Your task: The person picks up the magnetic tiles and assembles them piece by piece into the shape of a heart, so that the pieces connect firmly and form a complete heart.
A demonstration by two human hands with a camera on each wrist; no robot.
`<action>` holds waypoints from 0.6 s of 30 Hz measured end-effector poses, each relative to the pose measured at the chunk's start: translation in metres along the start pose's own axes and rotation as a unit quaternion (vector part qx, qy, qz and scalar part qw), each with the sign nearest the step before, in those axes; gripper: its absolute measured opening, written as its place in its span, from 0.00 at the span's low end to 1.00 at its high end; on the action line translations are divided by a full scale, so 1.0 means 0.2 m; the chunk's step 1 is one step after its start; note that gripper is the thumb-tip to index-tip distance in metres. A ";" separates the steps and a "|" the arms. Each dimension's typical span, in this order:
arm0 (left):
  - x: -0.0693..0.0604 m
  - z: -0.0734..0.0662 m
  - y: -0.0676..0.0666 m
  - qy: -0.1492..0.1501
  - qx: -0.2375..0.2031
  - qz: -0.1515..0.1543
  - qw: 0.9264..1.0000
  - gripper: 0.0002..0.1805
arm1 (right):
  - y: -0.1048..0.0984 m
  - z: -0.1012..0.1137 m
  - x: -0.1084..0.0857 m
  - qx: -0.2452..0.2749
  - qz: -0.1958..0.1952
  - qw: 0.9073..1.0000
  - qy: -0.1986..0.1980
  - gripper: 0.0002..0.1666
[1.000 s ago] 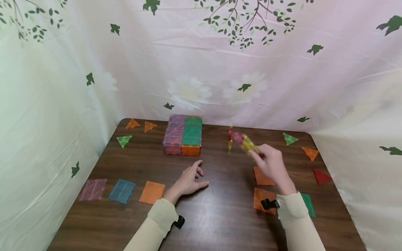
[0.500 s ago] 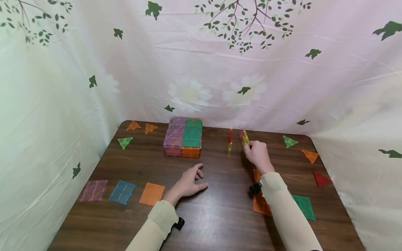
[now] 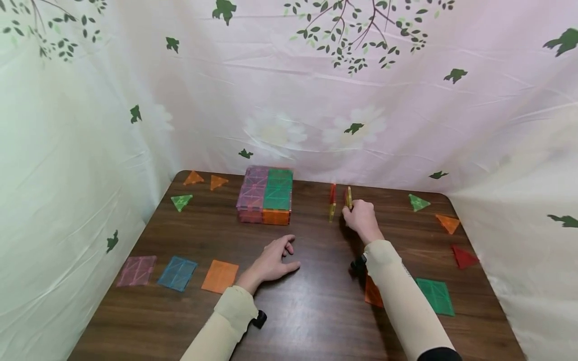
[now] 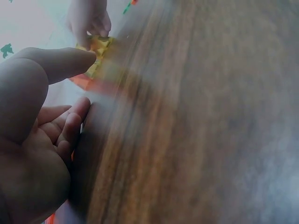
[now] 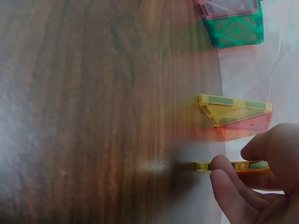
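Observation:
My right hand (image 3: pixel 361 218) pinches a yellow translucent tile (image 5: pixel 203 166) between thumb and fingers. The tile stands on edge, seen nearly edge-on, with a pinkish-red part (image 3: pixel 346 194) behind it. Just left of it, apart, stands an upright pair of joined triangle tiles, yellow (image 5: pixel 231 108) and red (image 5: pixel 247 125). Farther left is a low box built of tiles, purple (image 3: pixel 254 188) and green (image 3: pixel 278 188) on top, orange (image 3: pixel 276 216) in front. My left hand (image 3: pixel 272 258) rests on the table before the box, holding nothing, thumb spread.
Purple (image 3: pixel 137 271), blue (image 3: pixel 177 274) and orange (image 3: pixel 220 276) squares lie flat at left. Orange tiles (image 3: pixel 373 293) are partly under my right arm; a green square (image 3: pixel 435 296) lies beside it. Triangles (image 3: pixel 182 202) lie in the far left corner, others (image 3: pixel 447 223) along the right edge.
My right hand has moved left and down with the yellow and pinkish-red tiles, turning them from tilted to upright next to the standing pair. My left hand has stayed in place.

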State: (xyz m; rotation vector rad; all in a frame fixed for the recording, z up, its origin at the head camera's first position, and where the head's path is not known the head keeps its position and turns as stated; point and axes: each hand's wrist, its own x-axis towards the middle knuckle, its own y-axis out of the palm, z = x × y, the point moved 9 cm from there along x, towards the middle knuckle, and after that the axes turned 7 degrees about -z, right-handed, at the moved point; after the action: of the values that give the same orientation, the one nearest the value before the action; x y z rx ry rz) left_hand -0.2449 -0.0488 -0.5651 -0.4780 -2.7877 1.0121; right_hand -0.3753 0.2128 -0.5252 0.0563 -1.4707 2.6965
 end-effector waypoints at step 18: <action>0.00 -0.02 0.00 0.020 0.012 -0.002 1.000 0.33 | -0.04 -0.03 -0.05 -0.044 0.058 0.997 -0.017 0.24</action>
State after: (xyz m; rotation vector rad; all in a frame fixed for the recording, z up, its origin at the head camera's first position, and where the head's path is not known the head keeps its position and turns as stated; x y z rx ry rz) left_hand -0.2445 -0.0461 -0.5618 -0.4830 -2.7363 1.0226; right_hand -0.3654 0.2206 -0.5226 0.0119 -1.6514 2.7279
